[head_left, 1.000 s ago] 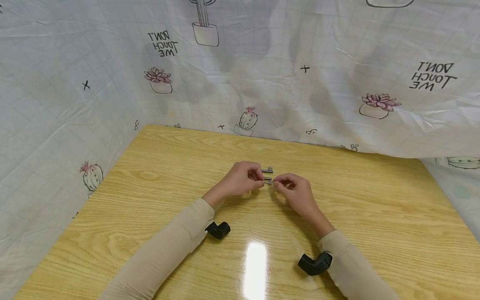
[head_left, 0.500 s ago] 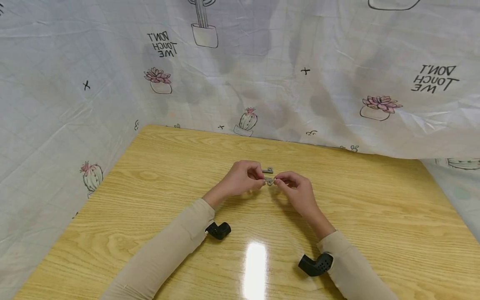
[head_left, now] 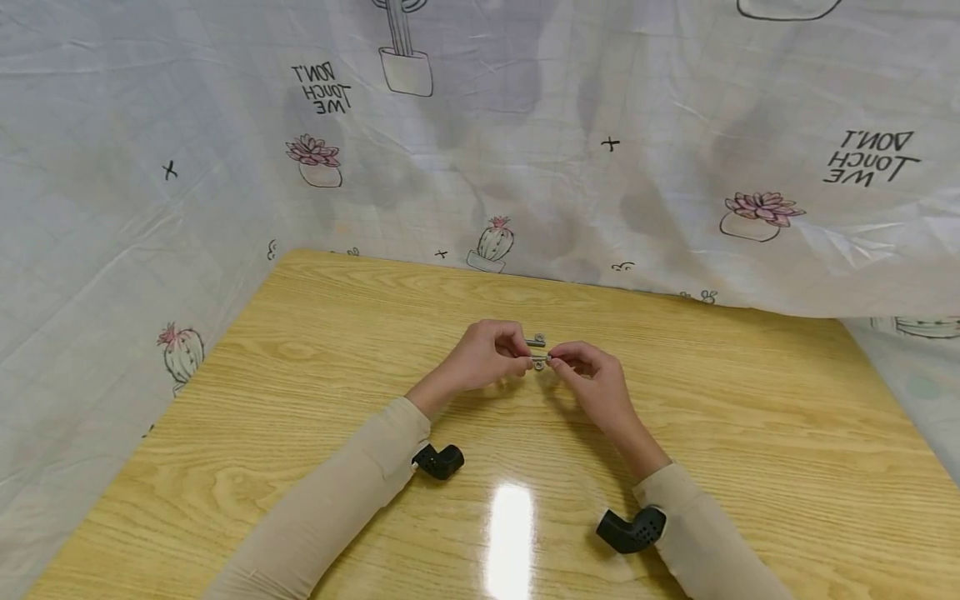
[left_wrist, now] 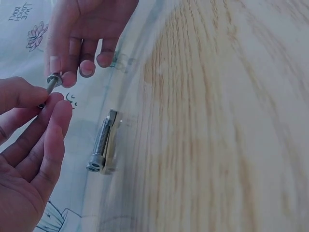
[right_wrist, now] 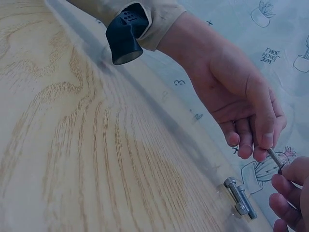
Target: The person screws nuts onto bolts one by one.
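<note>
My left hand [head_left: 491, 358] pinches a small metal bolt [left_wrist: 51, 86] between thumb and fingers, above the table. Its shank [right_wrist: 274, 155] spans the gap between both hands. At the other end, my right hand [head_left: 592, 379] pinches a nut [left_wrist: 55, 79] with thumb and index finger; how far it is threaded cannot be seen. The right hand's other fingers are loosely bent. Below the hands, a socket-head bolt [left_wrist: 99, 145] lies on the table beside another metal bolt [right_wrist: 248, 205], with a nut [right_wrist: 241, 209] near its end.
The wood-grain table [head_left: 375, 300] extends around both hands. Behind and to the left hangs a white cloth [head_left: 525, 150] printed with cacti. Black wrist devices [head_left: 632, 529] sit on both beige sleeves. Glare lies on the near tabletop.
The right fingertips have risen slightly and stay at the bolt's end. The held bolt shows more clearly between the hands. The left hand has barely moved.
</note>
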Motion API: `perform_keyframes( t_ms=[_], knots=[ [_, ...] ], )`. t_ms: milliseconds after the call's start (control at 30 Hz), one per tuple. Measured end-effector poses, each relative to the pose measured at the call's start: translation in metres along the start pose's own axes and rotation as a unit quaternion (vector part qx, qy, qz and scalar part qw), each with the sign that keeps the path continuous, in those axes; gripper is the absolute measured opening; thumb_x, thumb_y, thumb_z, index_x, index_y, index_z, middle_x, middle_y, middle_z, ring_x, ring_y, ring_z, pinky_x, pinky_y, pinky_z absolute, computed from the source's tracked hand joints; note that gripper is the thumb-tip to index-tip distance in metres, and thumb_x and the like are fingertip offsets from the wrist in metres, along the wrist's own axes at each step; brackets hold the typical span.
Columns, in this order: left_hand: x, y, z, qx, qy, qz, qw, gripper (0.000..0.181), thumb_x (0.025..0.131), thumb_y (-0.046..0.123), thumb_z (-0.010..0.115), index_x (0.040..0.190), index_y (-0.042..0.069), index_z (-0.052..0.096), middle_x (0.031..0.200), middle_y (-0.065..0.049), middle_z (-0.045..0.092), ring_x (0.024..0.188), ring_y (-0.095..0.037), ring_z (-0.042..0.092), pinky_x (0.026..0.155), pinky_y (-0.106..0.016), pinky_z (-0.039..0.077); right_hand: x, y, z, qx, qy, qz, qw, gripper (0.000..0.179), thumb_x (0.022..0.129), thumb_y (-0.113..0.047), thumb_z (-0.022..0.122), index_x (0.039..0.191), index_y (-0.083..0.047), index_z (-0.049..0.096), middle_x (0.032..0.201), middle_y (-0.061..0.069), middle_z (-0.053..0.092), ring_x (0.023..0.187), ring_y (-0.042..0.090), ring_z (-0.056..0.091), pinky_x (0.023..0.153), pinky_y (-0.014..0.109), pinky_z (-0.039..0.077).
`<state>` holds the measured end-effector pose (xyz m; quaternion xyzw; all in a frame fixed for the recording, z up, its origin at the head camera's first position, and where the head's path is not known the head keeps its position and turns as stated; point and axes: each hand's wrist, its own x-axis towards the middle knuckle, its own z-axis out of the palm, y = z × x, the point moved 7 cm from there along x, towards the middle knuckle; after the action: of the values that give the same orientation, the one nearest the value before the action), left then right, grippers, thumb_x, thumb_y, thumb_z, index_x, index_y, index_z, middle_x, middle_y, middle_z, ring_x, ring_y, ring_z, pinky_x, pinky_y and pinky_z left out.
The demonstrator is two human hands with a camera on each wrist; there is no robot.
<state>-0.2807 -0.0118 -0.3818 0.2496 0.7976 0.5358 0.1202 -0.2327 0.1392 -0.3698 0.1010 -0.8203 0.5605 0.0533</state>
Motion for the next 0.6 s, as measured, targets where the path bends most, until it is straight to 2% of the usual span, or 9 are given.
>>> perform_keyframes(
  t_ms=[100,200,400,600],
  knots=[
    [0.000,0.001,0.001,-0.006,-0.001,0.004,1.0000,0.006,0.087,0.006,0.071,0.084,0.008,0.066,0.086,-0.008,0.071,0.072,-0.014,0.069,0.066,-0.027,0.056,0.000,0.004,0.000,0.002,-0.003,-0.004,1.0000,0.018,0.094,-0.005,0.061,0.106,0.007,0.067,0.104,0.023,0.067,0.093,0.039,0.063,0.078,0.021,0.052],
    [0.000,-0.001,0.001,-0.011,0.000,0.005,0.9999,0.006,0.087,0.005,0.071,0.084,0.007,0.066,0.087,-0.008,0.071,0.072,-0.013,0.069,0.066,-0.028,0.057,0.001,0.010,0.000,0.006,-0.005,-0.007,0.9999,0.019,0.094,-0.005,0.060,0.108,0.007,0.067,0.105,0.024,0.067,0.093,0.038,0.064,0.077,0.020,0.052],
    [-0.001,-0.004,0.002,-0.008,0.004,0.001,1.0000,0.007,0.087,0.007,0.071,0.084,0.009,0.066,0.087,-0.006,0.071,0.072,-0.011,0.069,0.064,-0.026,0.056,0.005,0.034,0.001,0.014,-0.001,-0.010,0.9999,0.018,0.094,-0.010,0.063,0.107,0.001,0.069,0.103,0.021,0.069,0.089,0.031,0.066,0.075,0.017,0.051],
    [-0.002,-0.004,0.001,0.000,0.007,0.011,0.9999,0.007,0.087,0.008,0.072,0.083,0.009,0.066,0.089,-0.006,0.071,0.072,-0.011,0.069,0.063,-0.025,0.055,0.005,0.039,0.003,0.024,-0.003,0.001,0.9997,0.021,0.095,-0.018,0.062,0.105,-0.002,0.070,0.101,0.021,0.070,0.085,0.023,0.067,0.076,0.019,0.052]
  ],
)
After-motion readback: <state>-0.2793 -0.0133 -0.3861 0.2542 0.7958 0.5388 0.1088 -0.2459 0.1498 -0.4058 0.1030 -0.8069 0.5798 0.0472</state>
